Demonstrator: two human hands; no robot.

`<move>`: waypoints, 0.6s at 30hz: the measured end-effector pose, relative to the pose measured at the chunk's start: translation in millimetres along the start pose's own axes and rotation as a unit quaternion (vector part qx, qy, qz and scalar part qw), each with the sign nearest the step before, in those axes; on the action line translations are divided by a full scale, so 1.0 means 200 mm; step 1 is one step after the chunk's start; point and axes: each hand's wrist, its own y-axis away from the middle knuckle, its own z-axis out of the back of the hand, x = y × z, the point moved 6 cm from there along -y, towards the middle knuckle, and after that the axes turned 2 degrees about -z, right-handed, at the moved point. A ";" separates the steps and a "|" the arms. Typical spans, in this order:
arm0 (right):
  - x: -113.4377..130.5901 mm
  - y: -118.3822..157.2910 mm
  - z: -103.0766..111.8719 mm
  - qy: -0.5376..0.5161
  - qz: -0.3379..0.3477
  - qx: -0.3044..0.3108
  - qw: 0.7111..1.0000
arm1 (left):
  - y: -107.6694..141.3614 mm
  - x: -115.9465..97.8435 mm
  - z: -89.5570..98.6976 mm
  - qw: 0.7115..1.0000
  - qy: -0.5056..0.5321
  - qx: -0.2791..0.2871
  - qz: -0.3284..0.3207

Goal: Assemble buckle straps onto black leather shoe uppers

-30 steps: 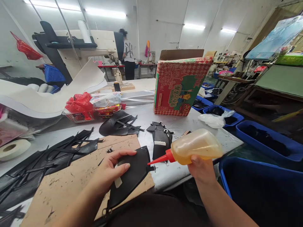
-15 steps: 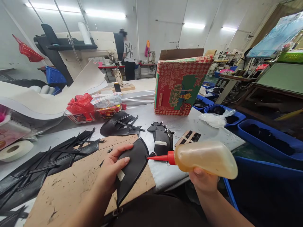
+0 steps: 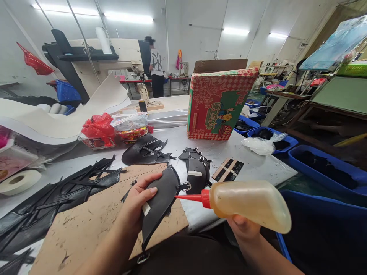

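My left hand (image 3: 140, 198) grips a black leather piece (image 3: 160, 200) with small metal buckles on short straps and a pale strip stuck on it; the thumb presses on its face. My right hand (image 3: 245, 227) is closed around a squeeze bottle (image 3: 249, 202) of amber liquid, held nearly level. The bottle's red pointed nozzle (image 3: 189, 197) meets the right edge of the leather piece; whether liquid is coming out is too small to tell. Behind them on the table lies a stack of similar buckled pieces (image 3: 197, 172).
Strapped black leather parts (image 3: 71, 191) lie at left, partly on a brown board (image 3: 83, 225). Another black part (image 3: 143, 149) sits farther back. A red and green carton (image 3: 218, 107) stands behind, with a sewing machine (image 3: 126, 53) beyond. Blue bins (image 3: 323, 168) line the right.
The nozzle has moved slightly down along the edge of the leather piece, and the bottle has tilted and dropped a little. A buckle near the tip now shows more clearly.
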 end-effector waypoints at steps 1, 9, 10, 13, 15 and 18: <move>0.00 0.00 0.00 0.004 0.008 0.001 1.000 | 0.00 0.00 0.00 1.000 0.002 0.001 0.003; 0.23 -0.12 -0.01 -0.012 0.097 -0.075 0.992 | 0.01 0.00 0.01 1.000 -0.004 0.021 -0.003; 0.27 -0.14 -0.02 -0.019 0.108 -0.080 0.991 | 0.01 0.00 0.01 1.000 -0.006 0.024 -0.002; 0.35 -0.18 -0.06 -0.050 0.137 -0.071 0.987 | 0.01 0.00 0.00 0.999 -0.010 0.040 0.009; 0.37 -0.20 -0.10 -0.073 0.145 -0.055 0.985 | 0.01 0.01 0.00 0.998 -0.017 0.051 0.019; 0.38 -0.21 -0.12 -0.084 0.137 -0.062 0.985 | 0.01 0.02 0.00 0.997 -0.033 0.064 0.028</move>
